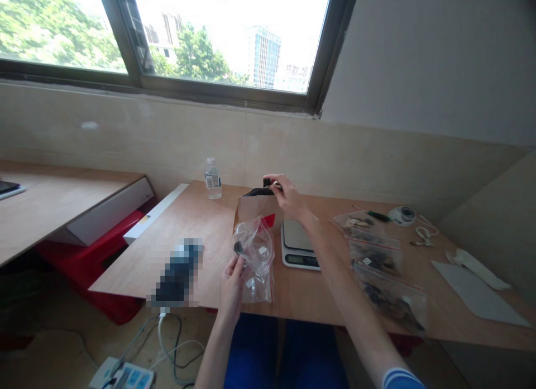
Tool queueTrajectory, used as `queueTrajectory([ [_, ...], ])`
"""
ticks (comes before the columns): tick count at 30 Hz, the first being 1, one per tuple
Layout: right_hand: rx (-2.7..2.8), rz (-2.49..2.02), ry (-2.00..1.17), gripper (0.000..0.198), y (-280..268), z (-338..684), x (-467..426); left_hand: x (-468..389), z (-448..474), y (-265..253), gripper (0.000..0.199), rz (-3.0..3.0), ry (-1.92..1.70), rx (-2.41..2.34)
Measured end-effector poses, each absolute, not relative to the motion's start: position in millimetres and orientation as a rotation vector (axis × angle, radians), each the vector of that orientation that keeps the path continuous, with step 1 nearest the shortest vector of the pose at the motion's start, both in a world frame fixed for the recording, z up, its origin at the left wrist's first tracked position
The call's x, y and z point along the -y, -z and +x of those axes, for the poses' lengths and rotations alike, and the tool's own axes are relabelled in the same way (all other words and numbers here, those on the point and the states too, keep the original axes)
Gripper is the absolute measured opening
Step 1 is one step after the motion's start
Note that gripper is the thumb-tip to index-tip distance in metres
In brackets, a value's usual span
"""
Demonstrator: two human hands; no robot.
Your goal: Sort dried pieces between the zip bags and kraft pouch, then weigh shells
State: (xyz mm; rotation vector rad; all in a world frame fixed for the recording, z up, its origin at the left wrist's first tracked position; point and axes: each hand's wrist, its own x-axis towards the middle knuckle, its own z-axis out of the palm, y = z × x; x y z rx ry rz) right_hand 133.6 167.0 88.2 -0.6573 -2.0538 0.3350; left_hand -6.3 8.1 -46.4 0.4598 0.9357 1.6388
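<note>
My left hand (231, 273) is closed in a pinch at the left side of a clear plastic zip bag (263, 252), with a small dark piece (238, 247) at its fingertips. Whether that piece lies inside or outside the bag, I cannot tell. Above an open cardboard box (255, 209), my right hand (290, 196) pinches a small black piece (267, 182). Black material (257, 192) shows at the box's top. To the right of the box stands a white kitchen scale (299, 244), partly covered by my right forearm.
Several zip bags with dark pieces (393, 305) lie on the right. Beyond them are a green-handled tool (379, 216), a round white device (402, 215) and a white sheet (479, 294). A water bottle (213, 179) stands at the back; a pixelated dark object (178, 274) lies left.
</note>
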Motion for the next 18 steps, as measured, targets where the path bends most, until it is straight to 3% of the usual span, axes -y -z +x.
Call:
queueTrajectory([
  [9,2.158,-0.704,-0.173,0.025,-71,137,-158,-7,-5,44,0.032,0.454,-1.629,-0.943],
  [18,1.997,-0.809,-0.135,0.044,-85,132,-167,-6,-4,46,0.032,0.517,-1.612,-0.925],
])
